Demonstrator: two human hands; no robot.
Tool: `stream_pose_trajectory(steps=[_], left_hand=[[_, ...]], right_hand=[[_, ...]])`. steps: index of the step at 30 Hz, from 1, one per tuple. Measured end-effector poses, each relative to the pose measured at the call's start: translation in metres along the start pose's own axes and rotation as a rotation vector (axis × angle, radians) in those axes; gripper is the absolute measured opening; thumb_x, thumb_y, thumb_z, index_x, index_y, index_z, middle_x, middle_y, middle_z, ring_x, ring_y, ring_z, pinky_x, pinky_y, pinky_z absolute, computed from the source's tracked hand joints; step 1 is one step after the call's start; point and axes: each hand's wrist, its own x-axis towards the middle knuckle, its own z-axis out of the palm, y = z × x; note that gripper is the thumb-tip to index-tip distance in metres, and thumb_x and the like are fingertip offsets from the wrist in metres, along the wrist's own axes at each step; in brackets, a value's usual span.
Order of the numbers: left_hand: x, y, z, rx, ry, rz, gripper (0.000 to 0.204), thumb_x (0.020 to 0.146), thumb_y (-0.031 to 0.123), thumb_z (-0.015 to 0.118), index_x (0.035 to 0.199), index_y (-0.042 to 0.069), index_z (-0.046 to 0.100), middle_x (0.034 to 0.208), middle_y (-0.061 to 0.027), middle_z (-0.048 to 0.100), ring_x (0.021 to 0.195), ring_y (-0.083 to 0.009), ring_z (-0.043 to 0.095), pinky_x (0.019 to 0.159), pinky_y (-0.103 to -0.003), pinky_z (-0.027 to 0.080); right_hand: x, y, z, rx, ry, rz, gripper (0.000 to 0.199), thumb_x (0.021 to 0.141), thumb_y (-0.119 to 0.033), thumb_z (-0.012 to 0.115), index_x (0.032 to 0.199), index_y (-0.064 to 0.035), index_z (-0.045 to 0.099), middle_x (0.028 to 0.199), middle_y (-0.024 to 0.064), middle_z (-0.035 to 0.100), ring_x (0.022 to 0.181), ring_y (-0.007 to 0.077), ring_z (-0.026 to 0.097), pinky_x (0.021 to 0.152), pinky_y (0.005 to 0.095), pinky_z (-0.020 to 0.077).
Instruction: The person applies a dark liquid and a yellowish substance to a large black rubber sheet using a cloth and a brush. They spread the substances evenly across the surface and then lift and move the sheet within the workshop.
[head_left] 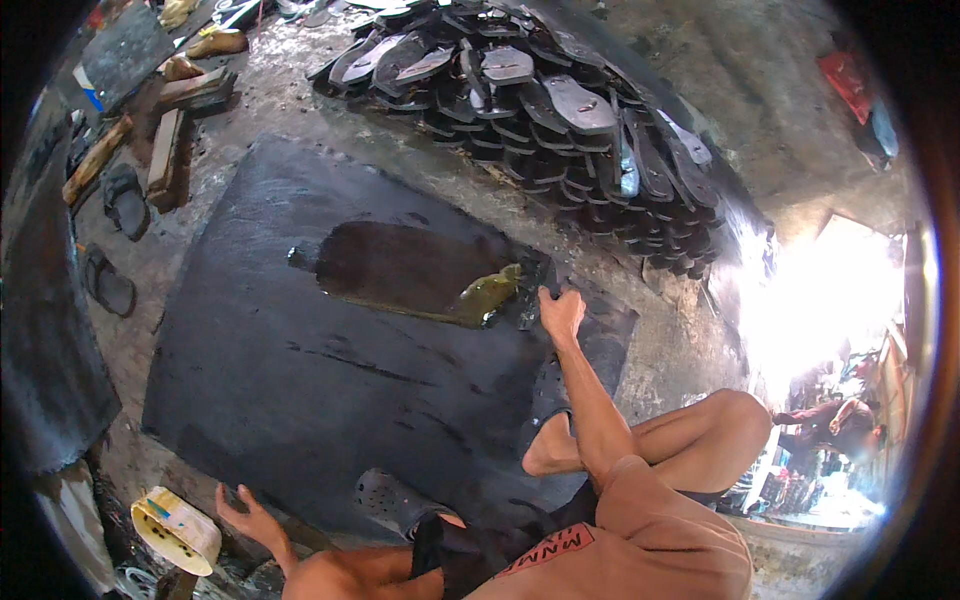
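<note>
A large black sheet (250, 360) lies flat on the floor in front of me. On its far half is a wet, dark brown patch (395, 270), with a thick yellowish glue-like puddle (490, 292) at its right end. My right hand (563, 312) is closed beside that puddle, gripping a dark flat piece (532, 300) whose kind I cannot make out. My left hand (252, 522) is low at the left, fingers apart and holding nothing. Close to it stands a cream plastic container (177, 530) with dark holes and stains.
Beyond the sheet rises a big heap of dark sandal soles (560, 120). Loose sandals (108, 280), wooden blocks (165, 155) and another dark sheet (50, 340) are at the left. My clog-shod foot (395, 500) rests on the near edge. Someone bends over (830, 425) far right.
</note>
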Motion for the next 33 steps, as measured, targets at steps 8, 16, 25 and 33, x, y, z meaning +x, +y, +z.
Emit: stream_pose_trajectory(steps=[8,16,25,33], left_hand=[[-0.012,0.04,0.04,0.189,-0.02,0.143,0.064,0.104,0.036,0.062,0.155,0.004,0.042,0.164,-0.023,0.031,0.15,-0.0433,0.033,0.122,-0.058,0.028],[-0.012,0.04,0.067,0.469,0.068,0.084,0.067,0.108,0.055,0.042,0.156,0.009,0.043,0.165,-0.0177,0.034,0.153,-0.041,0.03,0.123,-0.063,0.026],[-0.004,0.051,0.066,0.494,0.026,0.065,0.066,0.108,0.051,0.04,0.156,0.006,0.041,0.164,-0.0199,0.034,0.153,-0.0424,0.029,0.123,-0.063,0.025],[-0.006,0.05,0.063,0.49,0.003,0.027,0.067,0.107,0.051,0.043,0.157,0.007,0.04,0.165,-0.0197,0.033,0.154,-0.0431,0.028,0.123,-0.063,0.023]], right_hand=[[0.007,-0.123,0.072,0.07,-0.054,-0.205,0.035,0.081,-0.031,0.073,0.091,0.0026,0.075,0.087,0.0292,0.072,0.089,0.0488,0.07,0.084,0.0548,0.0538],[0.012,-0.319,0.148,0.153,-0.122,-0.354,0.035,0.079,-0.028,0.075,0.095,0.0036,0.075,0.093,0.0295,0.073,0.093,0.0469,0.072,0.086,0.0532,0.0566],[0.017,-0.474,0.228,0.157,-0.097,-0.465,0.039,0.075,-0.035,0.079,0.089,0.0018,0.077,0.093,0.0281,0.075,0.09,0.0446,0.074,0.086,0.051,0.0577],[-0.003,-0.558,0.223,0.014,-0.235,-0.681,0.04,0.083,-0.03,0.079,0.111,-0.0009,0.075,0.112,0.0253,0.074,0.109,0.0418,0.072,0.095,0.0496,0.058]])
